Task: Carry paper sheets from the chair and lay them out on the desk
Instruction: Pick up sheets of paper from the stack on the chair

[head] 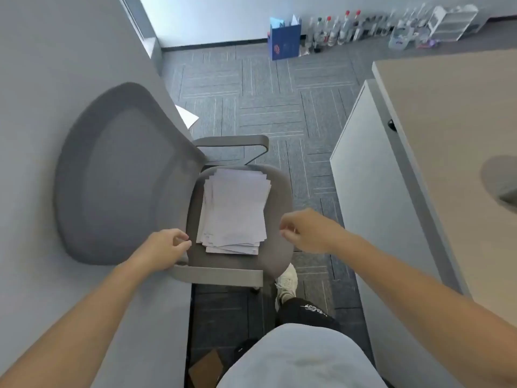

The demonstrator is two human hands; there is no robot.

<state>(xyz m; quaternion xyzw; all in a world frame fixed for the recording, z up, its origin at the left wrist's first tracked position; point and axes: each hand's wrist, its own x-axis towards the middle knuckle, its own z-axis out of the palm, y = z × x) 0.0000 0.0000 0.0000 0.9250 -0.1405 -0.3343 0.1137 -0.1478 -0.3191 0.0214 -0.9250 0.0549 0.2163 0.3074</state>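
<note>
A loose stack of white paper sheets (233,211) lies on the seat of a grey office chair (117,175). My left hand (165,250) hovers at the stack's near-left corner, fingers loosely curled, holding nothing. On the other side, just right of the stack's near edge, my right hand (305,231) hangs above the seat rim with curled fingers, and it too holds nothing. The beige desk (453,130) stretches along the right side.
A white cabinet side (372,175) stands under the desk, close to the chair. A grey partition wall (42,65) runs on the left. A blue bag (285,42) and several bottles (335,29) line the far wall. Carpeted floor lies between chair and desk.
</note>
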